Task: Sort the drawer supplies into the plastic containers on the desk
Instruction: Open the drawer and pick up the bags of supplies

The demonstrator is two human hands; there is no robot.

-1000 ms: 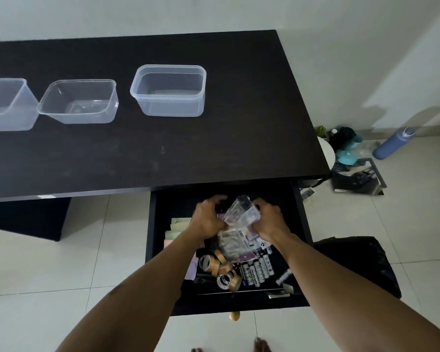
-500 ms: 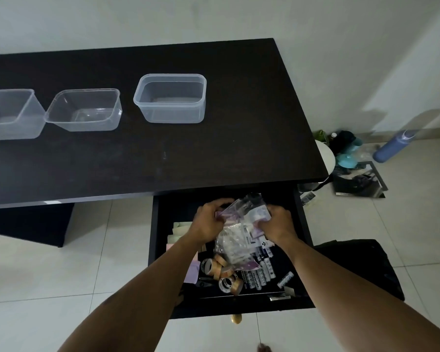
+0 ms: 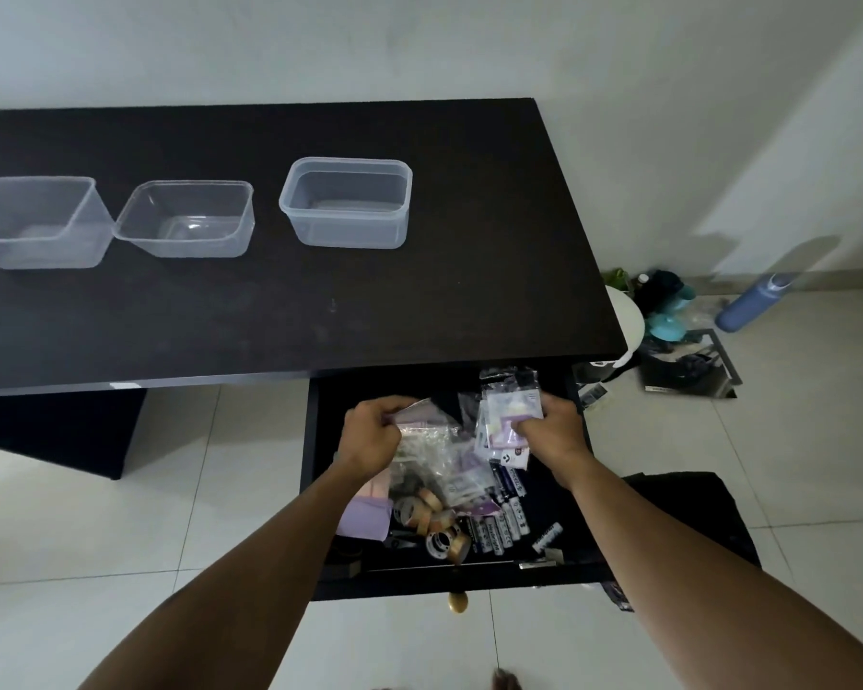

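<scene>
The open black drawer [image 3: 312, 470] under the desk holds tape rolls [image 3: 447, 540], several batteries [image 3: 506, 520], purple sticky notes [image 3: 365, 517] and clear plastic packets. My left hand [image 3: 372, 430] grips one bunch of clear packets [image 3: 427, 443] over the drawer's middle. My right hand [image 3: 551, 430] holds a second bunch of packets [image 3: 506, 410] raised at the drawer's back right. Three clear plastic containers stand on the dark desk [image 3: 469, 301]: the right one [image 3: 347, 204], the middle one [image 3: 188, 219] and the left one [image 3: 36, 221], all apart from my hands.
A round brass knob [image 3: 458, 601] sticks out of the drawer front. Right of the desk lie a blue bottle [image 3: 753, 303], teal items [image 3: 668, 323], a white round stool [image 3: 626, 318] and a black bag [image 3: 688, 515] on the tiled floor. My toes [image 3: 506, 682] show at the bottom edge.
My hands have pulled apart, splitting the packet bundle into two bunches. The right hand moved right and up with its bunch; the left stayed near the drawer's middle.
</scene>
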